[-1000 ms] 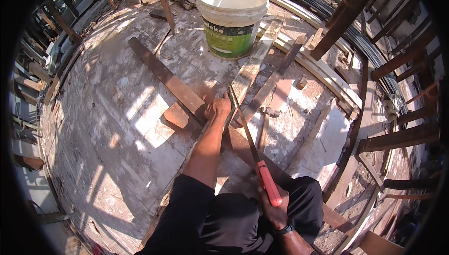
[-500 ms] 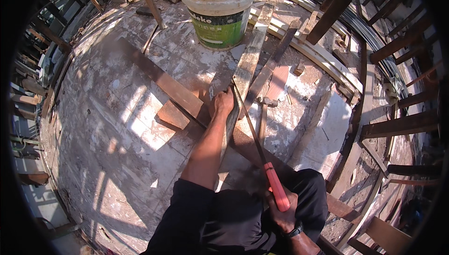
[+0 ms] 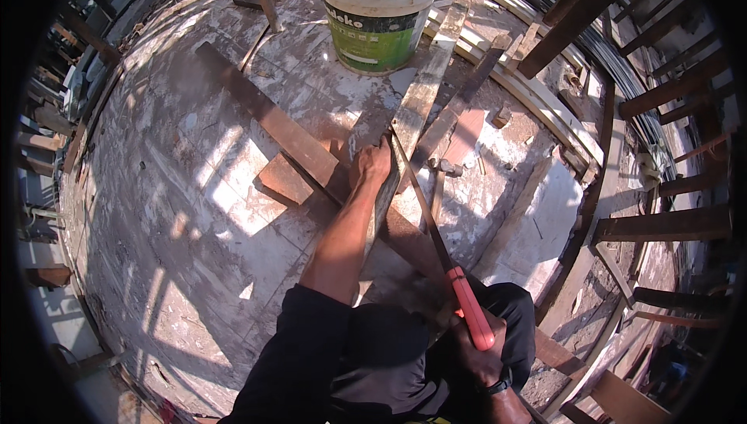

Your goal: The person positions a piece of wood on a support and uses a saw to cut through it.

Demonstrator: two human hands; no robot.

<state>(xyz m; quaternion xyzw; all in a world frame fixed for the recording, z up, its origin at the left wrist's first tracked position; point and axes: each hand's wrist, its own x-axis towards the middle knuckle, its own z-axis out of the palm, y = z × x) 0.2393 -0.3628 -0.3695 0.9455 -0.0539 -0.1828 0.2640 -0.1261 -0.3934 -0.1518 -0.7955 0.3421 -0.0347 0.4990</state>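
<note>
My right hand (image 3: pixel 482 350) is wrapped around the red handle of a handsaw (image 3: pixel 429 226), low in front of my knee. The saw's blade slants up and left to a long weathered plank (image 3: pixel 416 101), its far end at the plank's edge. Just left of the blade, my left hand (image 3: pixel 373 162) grips the plank with bent fingers. Under the plank, a dark brown board (image 3: pixel 272 124) runs crosswise, though my forearm hides part of it. A short reddish wood block (image 3: pixel 288 179) lies beside that board.
Beyond the plank stands a white and green bucket (image 3: pixel 373 39). A hammer (image 3: pixel 445 167) lies right of the saw, near another dark board (image 3: pixel 467 97). Long pale timbers (image 3: pixel 545 109) and upright dark posts (image 3: pixel 661 226) line the right side. The tiled floor (image 3: pixel 179 222) is dusty.
The whole view has shifted slightly. The saw's handle and my right hand sit a little farther right; my left hand stays on the plank.
</note>
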